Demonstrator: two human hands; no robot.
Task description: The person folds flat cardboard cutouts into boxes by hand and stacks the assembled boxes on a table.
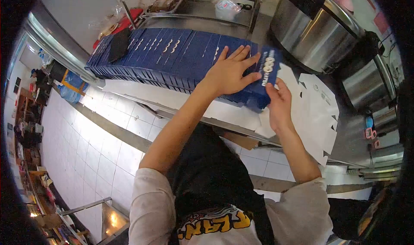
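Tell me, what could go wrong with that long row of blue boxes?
The blurred end box at the right hand might slip or tip onto the white sheets. If the left hand, spread on top, pressed unevenly, the tightly packed row could shift or fan out. The black item lying on the row's left end might slide off if the boxes were jostled.

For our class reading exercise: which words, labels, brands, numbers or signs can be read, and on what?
"TLAN", upside down in yellow, on the shirt; perhaps part of a longer word.
Rightmost blue box: white lettering, too blurred to read.
Row of blue boxes and white cardboard: print too small.
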